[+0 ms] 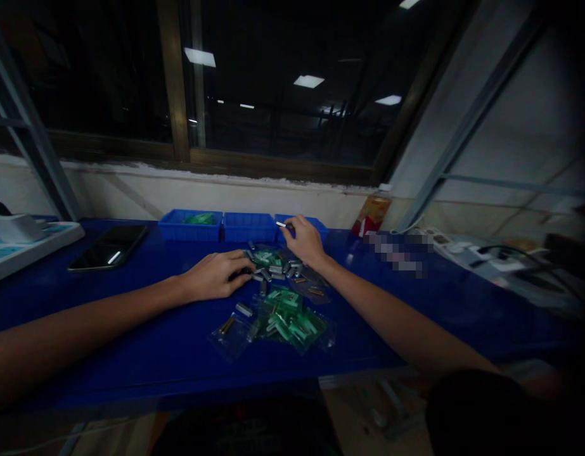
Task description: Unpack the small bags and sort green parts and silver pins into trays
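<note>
My right hand [304, 242] is raised in front of the right blue bin, its fingertips pinching a small silver metal cylinder [281, 224]. My left hand [218, 275] rests at the left side of a heap, fingers curved and apart, with the tips touching or just beside loose metal cylinders [263, 275]. Among these lie green pieces [267, 258] and clear bags with brass-coloured pins [315, 292]. Nearer to me is a pile of green pieces in clear bags [292, 320]. A lone cylinder [244, 309] and a small bag with brass-coloured pins [227, 325] lie beside it.
Along the wall stand a left blue bin [190, 233] with green pieces inside, a middle bin [249, 235] and a right bin [321, 227]. A phone [109, 247] and a power strip [40, 246] lie left. At right are a bottle [371, 214] and cables with plugs [482, 256].
</note>
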`<state>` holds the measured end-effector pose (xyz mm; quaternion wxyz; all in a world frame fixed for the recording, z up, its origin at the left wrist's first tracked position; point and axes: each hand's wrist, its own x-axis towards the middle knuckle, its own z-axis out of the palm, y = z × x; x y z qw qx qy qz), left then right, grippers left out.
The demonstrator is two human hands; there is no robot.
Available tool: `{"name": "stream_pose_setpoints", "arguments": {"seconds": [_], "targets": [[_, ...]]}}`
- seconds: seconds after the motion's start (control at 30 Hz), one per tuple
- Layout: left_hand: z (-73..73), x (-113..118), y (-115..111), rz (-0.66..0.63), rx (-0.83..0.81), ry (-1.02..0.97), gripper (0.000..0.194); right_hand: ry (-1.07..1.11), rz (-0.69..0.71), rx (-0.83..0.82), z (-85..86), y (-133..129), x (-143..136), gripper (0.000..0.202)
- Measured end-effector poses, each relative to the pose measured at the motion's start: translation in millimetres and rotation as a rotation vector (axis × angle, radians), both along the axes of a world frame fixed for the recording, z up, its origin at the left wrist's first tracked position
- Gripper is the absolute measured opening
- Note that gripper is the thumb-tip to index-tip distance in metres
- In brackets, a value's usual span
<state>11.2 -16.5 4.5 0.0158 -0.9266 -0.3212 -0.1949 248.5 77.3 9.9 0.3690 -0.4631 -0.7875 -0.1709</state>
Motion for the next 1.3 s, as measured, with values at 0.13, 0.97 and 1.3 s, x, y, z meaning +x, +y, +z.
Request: {"name": "stream_pose_setpoints", "arguments": {"seconds": [0.13,0.97,1.3], "targets": [[-0.9,-0.1,0.3,0.032,-0.025,-0.025,0.017,-0.073,-0.022,0.007,-1.5,-0.9,-1.4,0.017],[2.9,-0.2,-0.5,-0.016,-0.069,0.023,0.022,-0.118,-0.146,-0.046,-0.3,5.9,-6.5,0.028],[3.0,0.4,0.0,0.003,-0.071,0.027,0.021,-0.151,-0.163,-0.073,0.9,5.4,-8.5,0.027]]}}
